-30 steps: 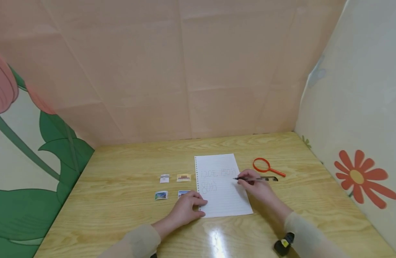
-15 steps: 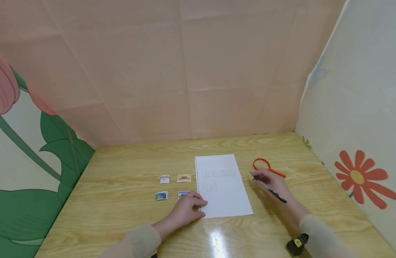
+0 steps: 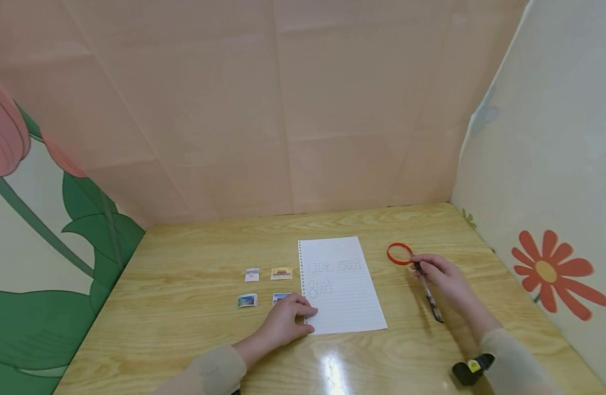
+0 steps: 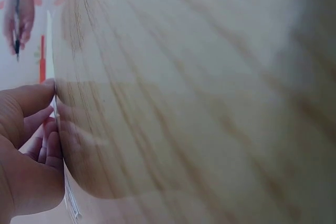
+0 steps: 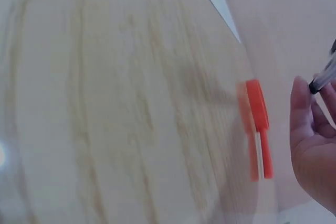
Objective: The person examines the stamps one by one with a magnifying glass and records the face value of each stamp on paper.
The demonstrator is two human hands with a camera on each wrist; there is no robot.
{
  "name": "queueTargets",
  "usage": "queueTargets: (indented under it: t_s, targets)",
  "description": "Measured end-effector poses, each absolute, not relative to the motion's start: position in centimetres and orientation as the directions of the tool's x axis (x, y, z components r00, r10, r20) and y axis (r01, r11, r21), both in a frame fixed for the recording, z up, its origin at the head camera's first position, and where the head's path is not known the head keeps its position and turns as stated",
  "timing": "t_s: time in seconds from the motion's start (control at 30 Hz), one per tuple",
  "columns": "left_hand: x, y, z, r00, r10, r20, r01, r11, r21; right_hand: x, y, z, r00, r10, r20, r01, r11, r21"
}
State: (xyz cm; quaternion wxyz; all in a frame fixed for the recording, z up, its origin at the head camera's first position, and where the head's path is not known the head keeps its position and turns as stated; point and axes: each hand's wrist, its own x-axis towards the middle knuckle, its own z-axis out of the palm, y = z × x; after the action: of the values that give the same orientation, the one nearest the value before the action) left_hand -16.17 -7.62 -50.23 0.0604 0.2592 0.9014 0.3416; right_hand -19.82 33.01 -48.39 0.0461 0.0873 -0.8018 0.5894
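My left hand [image 3: 284, 322] rests with fingertips and thumb on the left edge of a lined sheet of paper [image 3: 344, 307], which bears handwritten numbers and characters. My right hand [image 3: 445, 278] pinches a pen [image 3: 431, 300] with a clear barrel and black ends, which slants down toward me. In the head view this hand overlaps the handle of a red magnifying glass [image 3: 399, 264]. The right wrist view shows the magnifying glass [image 5: 257, 106] on the table, apart from the fingers, with the pen [image 5: 324, 77] held above the table.
Left of the paper lie small stamps in two rows: a pale one [image 3: 252, 275], a yellow one [image 3: 281, 273], a blue-green one [image 3: 247, 300] and a blue one [image 3: 280, 297] partly behind the left hand. Patterned side panels and a pink backdrop [image 3: 283, 137] border the wooden table [image 3: 174, 285].
My right hand has moved off the paper to the right, over the magnifying glass handle, and the pen has turned to point toward me. The left hand has stayed on the paper's edge.
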Motion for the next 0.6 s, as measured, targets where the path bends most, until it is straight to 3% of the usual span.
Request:
queueTargets:
  t_s: [0.2, 0.6]
  targets:
    - [-16.3, -7.6, -50.5, -0.857, 0.511, 0.070, 0.430, 0.632, 0.644, -19.8, 34.4, -48.7, -0.989, -0.023, 0.148, -0.143, 0.440, -0.886]
    - [-16.2, -7.6, -50.2, -0.857, 0.512, 0.064, 0.423, 0.626, 0.655, -20.1, 38.8, -49.9, -0.962, 0.155, 0.226, -0.047, 0.719, -0.694]
